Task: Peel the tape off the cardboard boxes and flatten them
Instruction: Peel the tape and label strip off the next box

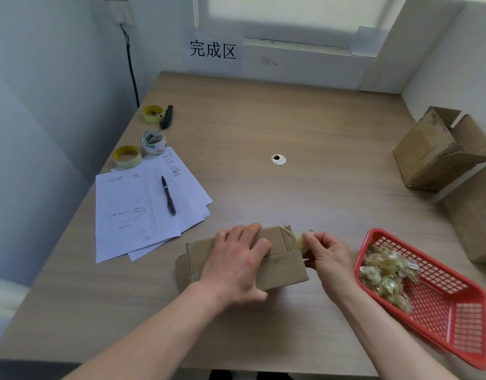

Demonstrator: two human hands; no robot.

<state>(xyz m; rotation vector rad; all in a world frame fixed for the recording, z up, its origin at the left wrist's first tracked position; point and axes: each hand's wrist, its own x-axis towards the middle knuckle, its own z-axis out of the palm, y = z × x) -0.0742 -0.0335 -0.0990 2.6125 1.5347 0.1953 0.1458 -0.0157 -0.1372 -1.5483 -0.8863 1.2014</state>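
Note:
A small cardboard box [285,264] lies on the wooden table near the front edge. My left hand [236,264] lies across its top, fingers curled over the far edge and thumb on the near side, holding it down. At the box's right end my right hand [326,256] pinches a strip of clear yellowish tape [302,239] that still clings to the box's far right corner.
A red plastic basket [455,322] holding several crumpled tape wads stands at the right. An open cardboard box [428,149] and another box [474,215] sit at the right edge. Papers [137,212] with a pen, three tape rolls and a cutter lie at the left.

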